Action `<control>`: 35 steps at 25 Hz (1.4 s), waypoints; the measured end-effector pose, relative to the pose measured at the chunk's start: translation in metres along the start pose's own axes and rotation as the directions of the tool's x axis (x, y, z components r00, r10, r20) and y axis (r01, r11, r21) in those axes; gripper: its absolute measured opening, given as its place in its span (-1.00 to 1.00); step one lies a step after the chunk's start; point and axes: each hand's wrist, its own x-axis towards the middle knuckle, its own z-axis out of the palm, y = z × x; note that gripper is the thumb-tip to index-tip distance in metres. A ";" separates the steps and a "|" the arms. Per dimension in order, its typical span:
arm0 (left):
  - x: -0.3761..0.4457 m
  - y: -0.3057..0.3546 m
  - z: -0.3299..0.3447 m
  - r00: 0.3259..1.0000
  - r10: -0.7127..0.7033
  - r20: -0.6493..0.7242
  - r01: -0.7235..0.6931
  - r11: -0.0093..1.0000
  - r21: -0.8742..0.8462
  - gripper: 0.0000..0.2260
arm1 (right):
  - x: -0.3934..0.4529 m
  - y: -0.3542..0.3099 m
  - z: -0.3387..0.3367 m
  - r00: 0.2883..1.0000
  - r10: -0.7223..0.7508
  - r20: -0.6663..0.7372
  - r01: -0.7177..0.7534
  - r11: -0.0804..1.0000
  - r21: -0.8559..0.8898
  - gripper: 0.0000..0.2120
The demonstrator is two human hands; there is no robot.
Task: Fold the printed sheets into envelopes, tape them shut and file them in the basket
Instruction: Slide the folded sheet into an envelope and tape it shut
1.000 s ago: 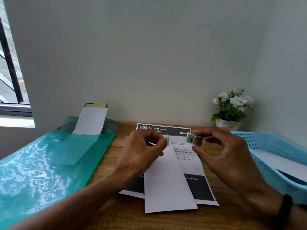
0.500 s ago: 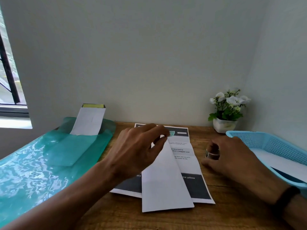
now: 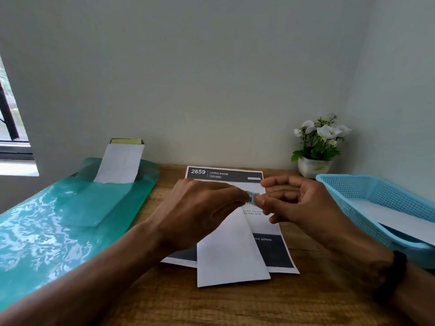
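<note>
Both hands meet above the middle of the wooden table, fingertip to fingertip. The left hand and the right hand each pinch an end of a small piece of tape, greenish and partly hidden by the fingers, so its exact shape is hard to make out. A dark band sits on the right wrist.

Under the hands lies the printed sheet, flat on the table, its dark header reading "2659 LIVING ROOM". Its left part is folded over into a long white flap that runs toward the near edge; the left forearm covers the sheet's left side.

To the right, a light blue perforated basket stands near the sheet, with white paper already lying inside it. Behind the basket, in the corner, is a small white pot of white flowers.

On the left, a shiny teal plastic bag spreads across that side of the table, and a white folded paper sticks up out of it, leaning against the wall with a yellow-edged dark thing behind its top. A window frame shows at the far left.
</note>
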 end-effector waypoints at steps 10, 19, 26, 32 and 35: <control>0.002 -0.018 0.003 0.473 -0.850 0.233 0.829 0.341 -0.443 -0.46 | -0.004 0.002 0.007 0.970 0.180 0.166 -0.186 0.982 0.024 -0.51; 0.011 -0.006 -0.012 0.275 -0.735 0.620 0.650 -0.333 -0.683 -0.54 | -0.009 0.004 0.014 0.992 0.119 0.051 -0.123 0.988 0.092 -0.28; 0.018 0.002 -0.014 0.456 -0.760 0.462 0.499 -0.212 -0.841 -0.53 | -0.004 0.001 0.008 0.984 0.007 -0.180 0.037 0.970 0.242 0.11; 0.022 0.040 -0.020 0.431 -0.437 0.790 0.727 -0.350 -0.590 -0.64 | 0.000 -0.010 -0.001 0.913 0.025 -0.407 0.137 0.921 0.364 0.05; 0.021 0.051 -0.015 0.453 -0.362 0.815 0.760 -0.320 -0.565 -0.74 | 0.001 -0.012 -0.004 0.886 -0.028 -0.463 0.191 0.931 0.310 -0.13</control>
